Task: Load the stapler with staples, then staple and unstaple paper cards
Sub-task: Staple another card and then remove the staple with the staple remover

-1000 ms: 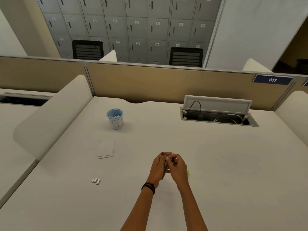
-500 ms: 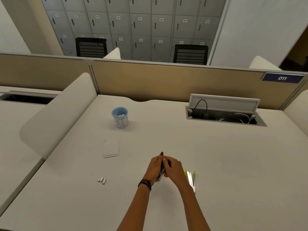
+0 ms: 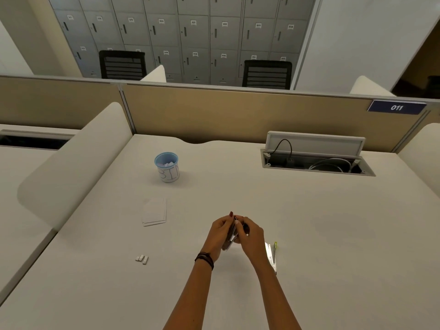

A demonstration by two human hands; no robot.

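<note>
Stapler (image 3: 230, 236), apparently the dark grey body held just above the table (image 3: 309, 222), remains clasped between left grip (image 3: 220, 231) and right grip (image 3: 251, 238) as a second ago, so loading is judged unfinished; staple strips (image 3: 142, 258) and paper cards (image 3: 154, 211) lie untouched to the left of both.

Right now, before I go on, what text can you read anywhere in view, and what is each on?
"011": white digits on the blue sign on the partition.
"BIN": handwritten on the cup on the desk.
"021", "022": tags on the lockers; the other locker tags are too small to be sure of.
Paper cards: no text shows.
</note>
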